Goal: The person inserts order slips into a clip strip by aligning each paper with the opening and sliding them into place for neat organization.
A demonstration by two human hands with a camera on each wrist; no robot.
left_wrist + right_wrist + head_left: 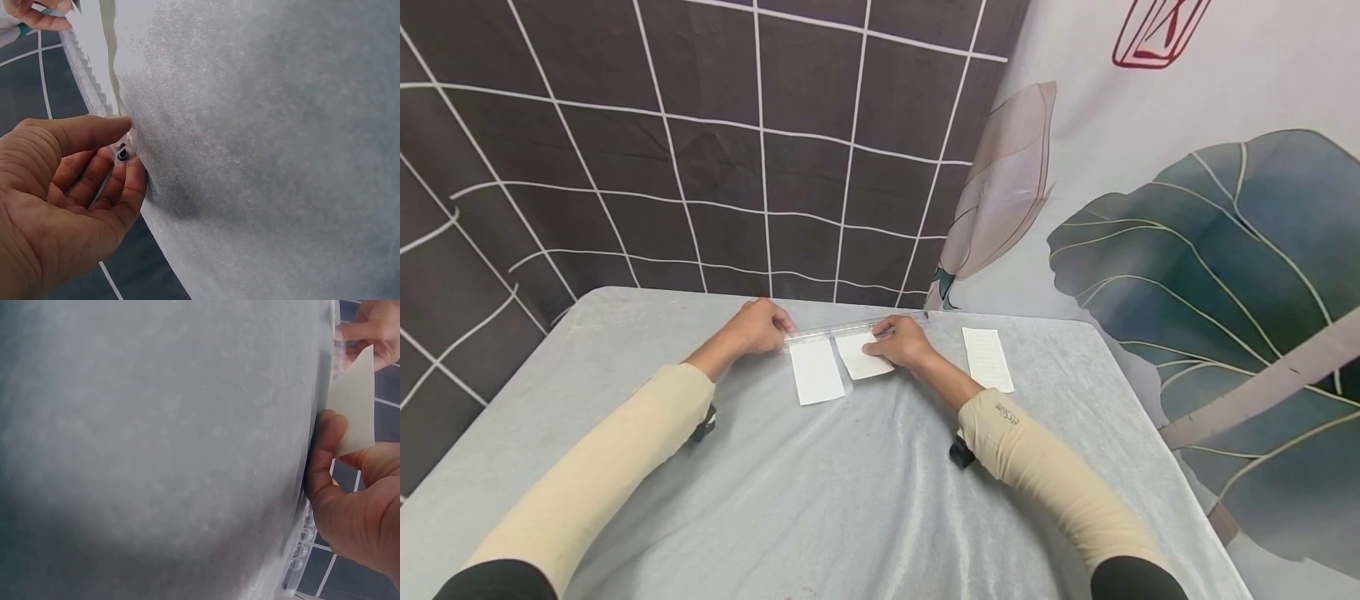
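Note:
A long clear plastic strip, like a ruler [811, 337], lies across the far part of the table. My left hand [760, 327] pinches its left end between thumb and fingers, beside a small dark ring [122, 153]. Toward its other end, my right hand [902, 342] pinches a small white sheet of paper [859, 364] by its right side. In the right wrist view that paper [355, 406] stands tilted, with the thumb on its near face and the fingers partly hidden behind it. Another white paper [817, 377] lies just left of it, its top edge at the strip.
A lined slip of paper [988, 360] lies apart, right of my right hand. Pale grey cloth with soft creases covers the table [820, 500]. Behind the far edge hangs a dark curtain [715, 158] with white grid lines; a leaf-patterned curtain [1180, 242] hangs at the right.

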